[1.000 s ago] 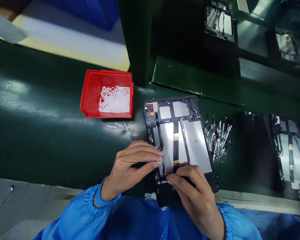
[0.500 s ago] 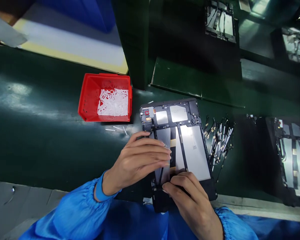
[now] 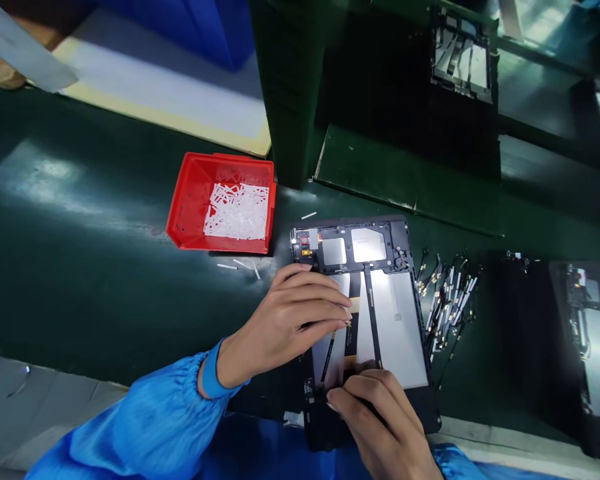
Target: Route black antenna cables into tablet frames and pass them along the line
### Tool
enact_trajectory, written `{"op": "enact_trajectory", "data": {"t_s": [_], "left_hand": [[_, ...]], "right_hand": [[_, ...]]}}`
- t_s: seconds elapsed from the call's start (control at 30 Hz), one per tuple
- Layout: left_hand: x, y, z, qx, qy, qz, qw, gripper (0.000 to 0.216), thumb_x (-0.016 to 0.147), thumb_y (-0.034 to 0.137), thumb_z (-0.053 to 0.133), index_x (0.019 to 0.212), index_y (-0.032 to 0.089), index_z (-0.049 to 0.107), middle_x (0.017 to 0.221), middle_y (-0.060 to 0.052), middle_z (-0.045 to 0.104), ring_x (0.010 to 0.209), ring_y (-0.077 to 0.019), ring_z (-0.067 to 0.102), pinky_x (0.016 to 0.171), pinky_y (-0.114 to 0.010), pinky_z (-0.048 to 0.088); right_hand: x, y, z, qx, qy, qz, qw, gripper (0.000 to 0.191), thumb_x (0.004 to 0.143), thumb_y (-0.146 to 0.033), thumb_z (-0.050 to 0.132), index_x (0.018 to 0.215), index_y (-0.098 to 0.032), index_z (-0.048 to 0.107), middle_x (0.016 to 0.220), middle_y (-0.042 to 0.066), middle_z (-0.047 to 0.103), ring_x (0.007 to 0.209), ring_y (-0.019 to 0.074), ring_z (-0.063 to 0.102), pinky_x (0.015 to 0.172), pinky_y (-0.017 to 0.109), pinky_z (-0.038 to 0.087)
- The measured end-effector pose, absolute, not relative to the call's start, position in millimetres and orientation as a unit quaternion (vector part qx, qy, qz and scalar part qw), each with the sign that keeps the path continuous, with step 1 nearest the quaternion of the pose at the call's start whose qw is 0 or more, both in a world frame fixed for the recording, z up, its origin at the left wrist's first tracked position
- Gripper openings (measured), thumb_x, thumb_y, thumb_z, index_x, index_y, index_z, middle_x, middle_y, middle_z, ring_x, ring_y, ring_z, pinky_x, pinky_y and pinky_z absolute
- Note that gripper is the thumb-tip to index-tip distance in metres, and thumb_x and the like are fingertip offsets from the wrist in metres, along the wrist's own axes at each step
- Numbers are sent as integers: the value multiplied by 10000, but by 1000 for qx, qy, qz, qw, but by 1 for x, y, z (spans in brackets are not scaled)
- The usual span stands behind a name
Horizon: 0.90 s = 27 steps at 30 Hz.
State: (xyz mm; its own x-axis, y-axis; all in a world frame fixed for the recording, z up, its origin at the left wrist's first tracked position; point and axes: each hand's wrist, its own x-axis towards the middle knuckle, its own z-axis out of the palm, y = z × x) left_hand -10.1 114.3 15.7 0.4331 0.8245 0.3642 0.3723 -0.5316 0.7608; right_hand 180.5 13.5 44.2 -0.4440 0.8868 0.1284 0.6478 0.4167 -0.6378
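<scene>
An opened tablet (image 3: 397, 353) with silver panels and dark flat cables lies tilted at the bench's near edge. My left hand (image 3: 293, 313) reaches over its left half, thumb and forefinger tips together and the other fingers stretched out. Whatever sits in that pinch is too small to make out. A thin black cable (image 3: 329, 357) runs from beneath this hand toward the lower left of the tablet. There my right hand (image 3: 385, 417) has thumb and forefinger closed at the cable's lower end. Its fingers hide what they grip.
Left of the tablet stands a red bin (image 3: 180, 207) of white strips, with loose strips (image 3: 240, 265) before it. To the right lies a heap of thin cables (image 3: 450, 300). Another opened tablet (image 3: 597, 347) is at far right, one more (image 3: 463, 57) on the raised shelf.
The view has shifted, so everything sits a little lower and further right. Both hands stay at nearly the same places on the tablet.
</scene>
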Motion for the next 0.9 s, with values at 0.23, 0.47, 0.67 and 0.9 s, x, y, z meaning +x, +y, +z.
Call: {"op": "enact_trajectory", "data": {"t_s": [0.23, 0.47, 0.67, 0.9], "left_hand": [[-11, 115, 17, 786, 378, 378, 309, 126, 844, 170, 705, 919, 269, 721, 978, 82, 775, 1021, -135, 676, 1045, -311, 327], [-11, 115, 16, 790, 380, 370, 308, 132, 861, 178, 684, 937, 281, 713, 997, 78, 771, 1032, -139, 674, 1047, -323, 330], [-10, 116, 17, 787, 374, 382, 307, 123, 844, 170, 705, 920, 266, 712, 973, 67, 774, 1005, -136, 682, 1032, -314, 326], [-9, 116, 17, 786, 383, 387, 294, 117, 842, 175, 704, 898, 276, 716, 945, 78, 776, 974, -133, 696, 1018, -313, 346]], "right_hand": [[180, 15, 46, -475, -815, 245, 225, 152, 932, -100, 530, 951, -165, 666, 852, 56, 665, 843, 149, 644, 780, 244, 564], [183, 17, 43, -423, -867, 177, 193, 221, 951, -99, 482, 964, -174, 690, 1242, 55, 667, 875, 162, 641, 815, 297, 571], [181, 16, 44, -441, -862, 169, 185, 216, 960, -115, 485, 956, -183, 690, 1217, 15, 679, 816, 148, 627, 805, 303, 570], [180, 16, 45, -442, -862, 159, 191, 189, 958, -123, 505, 944, -177, 686, 1214, 3, 681, 818, 147, 627, 837, 303, 558]]}}
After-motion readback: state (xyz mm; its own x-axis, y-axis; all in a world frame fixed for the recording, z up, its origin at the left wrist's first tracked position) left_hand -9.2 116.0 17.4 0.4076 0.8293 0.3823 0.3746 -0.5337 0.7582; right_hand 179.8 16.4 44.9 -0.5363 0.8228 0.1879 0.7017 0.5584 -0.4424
